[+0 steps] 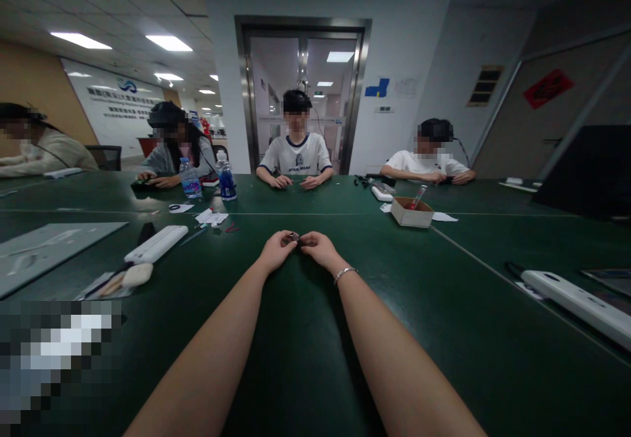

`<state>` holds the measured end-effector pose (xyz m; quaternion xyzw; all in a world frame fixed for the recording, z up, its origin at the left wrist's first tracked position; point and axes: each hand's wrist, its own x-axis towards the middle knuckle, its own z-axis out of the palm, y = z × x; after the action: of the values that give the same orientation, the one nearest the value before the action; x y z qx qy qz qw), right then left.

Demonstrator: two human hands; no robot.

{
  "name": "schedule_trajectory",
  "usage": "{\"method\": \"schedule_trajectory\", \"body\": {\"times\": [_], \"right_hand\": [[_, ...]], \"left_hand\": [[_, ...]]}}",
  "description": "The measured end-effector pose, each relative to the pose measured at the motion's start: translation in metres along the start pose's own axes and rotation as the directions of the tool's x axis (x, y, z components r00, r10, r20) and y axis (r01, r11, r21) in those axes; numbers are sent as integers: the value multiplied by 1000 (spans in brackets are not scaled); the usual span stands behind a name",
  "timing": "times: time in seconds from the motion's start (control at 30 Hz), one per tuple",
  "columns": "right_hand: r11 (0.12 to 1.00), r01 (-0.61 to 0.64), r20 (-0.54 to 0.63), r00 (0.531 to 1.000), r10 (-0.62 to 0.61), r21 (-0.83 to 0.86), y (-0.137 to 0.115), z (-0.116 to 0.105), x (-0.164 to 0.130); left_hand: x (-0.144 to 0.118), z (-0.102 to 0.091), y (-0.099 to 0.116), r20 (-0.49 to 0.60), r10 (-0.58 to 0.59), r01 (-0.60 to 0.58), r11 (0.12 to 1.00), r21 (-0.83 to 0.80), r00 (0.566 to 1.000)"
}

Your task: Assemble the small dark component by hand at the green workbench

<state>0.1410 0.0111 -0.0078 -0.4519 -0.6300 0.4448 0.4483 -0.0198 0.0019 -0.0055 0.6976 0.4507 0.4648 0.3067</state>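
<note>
Both my arms reach forward over the green table (300, 345). My left hand (277, 251) is closed, thumb and fingers pinching a small dark, shiny object (294, 236). My right hand (319, 249), with a silver bracelet (345, 274) at its wrist, is closed on the same object from the other side. The fingertips of the two hands almost meet around it. Most of the object is covered by fingers, and it is too small to tell its kind.
A cardboard box (412, 215) holding a clear tube stands ahead right. Two water bottles (227, 177), paper scraps (211, 217) and a white power strip (156, 244) lie to the left. Another white strip (576, 299) is at right. Several people sit across the table.
</note>
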Motion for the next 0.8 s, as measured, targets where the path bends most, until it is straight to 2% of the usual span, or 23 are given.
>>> {"method": "schedule_trajectory", "body": {"times": [0.27, 0.33, 0.4, 0.47, 0.53, 0.6, 0.7, 0.8], "right_hand": [[934, 41, -36, 998, -57, -355, -10, -6, -6], [952, 13, -61, 998, -33, -306, -15, -8, -9], [989, -59, -50, 997, 52, -138, -20, -8, -13], [993, -118, 24, 993, 118, 30, -23, -7, -17], [986, -116, 85, 991, 107, 118, -24, -4, -20], [985, -87, 87, 993, 74, 150, -24, -2, -22], [983, -72, 68, 996, 61, 169, -23, -3, -26], [984, -88, 117, 991, 71, 152, -26, -16, -39]], "left_hand": [[-5, 4, 4, 34, -38, 35, 996, 81, 999], [-6, 4, 7, 48, -35, 30, 994, 101, 998], [-8, 5, 10, 64, -44, 36, 992, 122, 997], [-10, 6, 12, 80, -57, 45, 987, 151, 995], [-12, 7, 13, 76, -80, 64, 979, 195, 994], [-16, 9, 14, 75, -106, 87, 971, 224, 991], [-27, 5, 23, 136, -117, 83, 969, 234, 984], [-44, -15, 47, 115, -161, 116, 940, 322, 980]]}}
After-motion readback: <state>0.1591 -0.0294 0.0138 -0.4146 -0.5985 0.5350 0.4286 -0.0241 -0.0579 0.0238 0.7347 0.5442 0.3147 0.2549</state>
